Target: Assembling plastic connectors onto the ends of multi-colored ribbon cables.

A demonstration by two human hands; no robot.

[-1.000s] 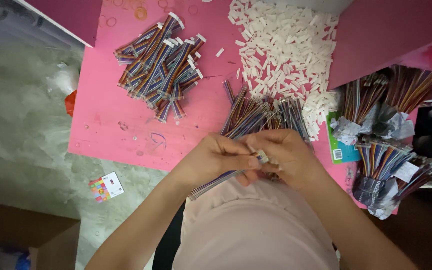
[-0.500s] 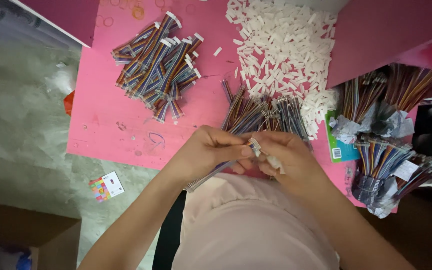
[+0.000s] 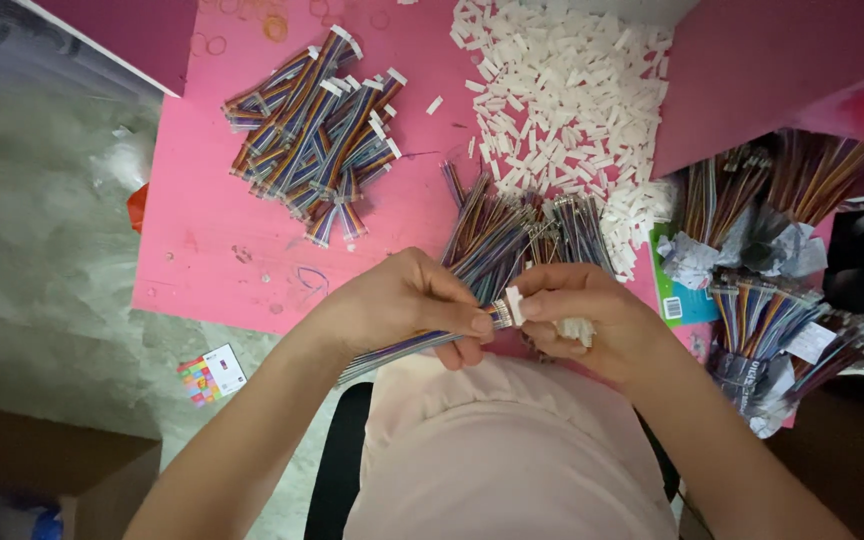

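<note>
We judge the connector-fitting step in hand: left hand (image 3: 402,305) pinches a ribbon cable (image 3: 407,347) below the pink table (image 3: 202,250); right hand (image 3: 577,315) pinches a white connector (image 3: 514,305) onto its end. Seating needs straight alignment.

I have only one view, from the camera worn on the head, looking almost straight down over the chest at the pink table (image 3: 212,270) and sitting close enough that both forearms fill the lower half of the frame. The left hand (image 3: 402,305) and right hand (image 3: 587,315) meet just below centre, the table runs away toward 12 o'clock, and bare floor (image 3: 42,250) shows at 9 o'clock. With no second view, nothing overlaps.
</note>
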